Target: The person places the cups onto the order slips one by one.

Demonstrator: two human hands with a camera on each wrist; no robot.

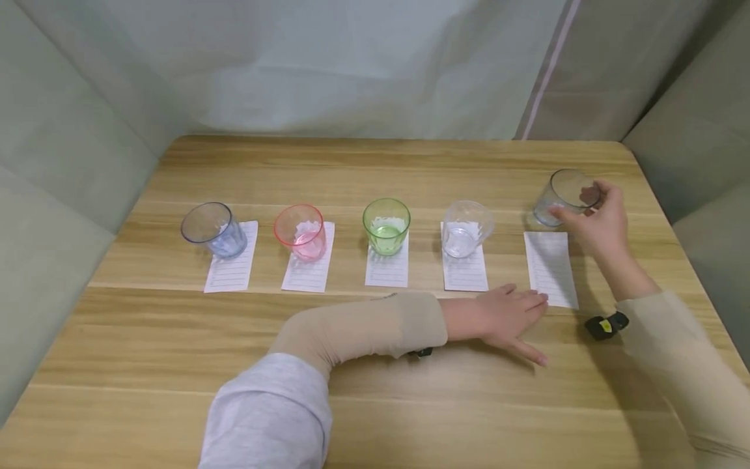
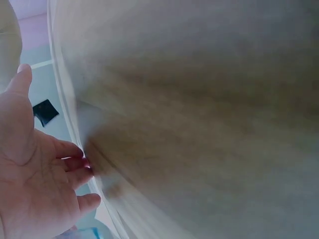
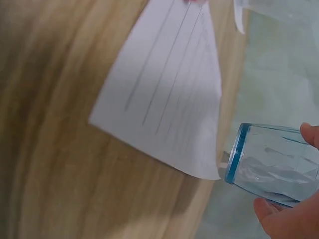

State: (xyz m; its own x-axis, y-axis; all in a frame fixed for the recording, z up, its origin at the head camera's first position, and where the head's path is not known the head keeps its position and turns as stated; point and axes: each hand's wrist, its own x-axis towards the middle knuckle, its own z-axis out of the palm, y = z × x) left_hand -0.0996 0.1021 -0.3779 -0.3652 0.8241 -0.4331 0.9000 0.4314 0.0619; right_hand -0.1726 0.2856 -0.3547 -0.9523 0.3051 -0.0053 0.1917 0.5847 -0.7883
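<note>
My right hand (image 1: 606, 221) grips a grey-blue drinking glass (image 1: 549, 200) between thumb and fingers, just behind the rightmost lined paper slip (image 1: 551, 267). The right wrist view shows the glass (image 3: 274, 167) with its thick blue base toward the table, near the far edge of the slip (image 3: 169, 94). I cannot tell whether the base touches the wood. My left hand (image 1: 510, 319) lies flat with spread fingers, its fingertips at the left edge of that same slip. In the left wrist view, the left palm (image 2: 40, 184) shows, fingers extended against a brownish surface.
To the left, a blue glass (image 1: 228, 240), a pink glass (image 1: 309, 244), a green glass (image 1: 387, 241) and a clear glass (image 1: 461, 241) stand in a row, each on a lined slip. Grey-green curtains (image 1: 363, 71) enclose the wooden table (image 1: 176, 339) behind and at the sides.
</note>
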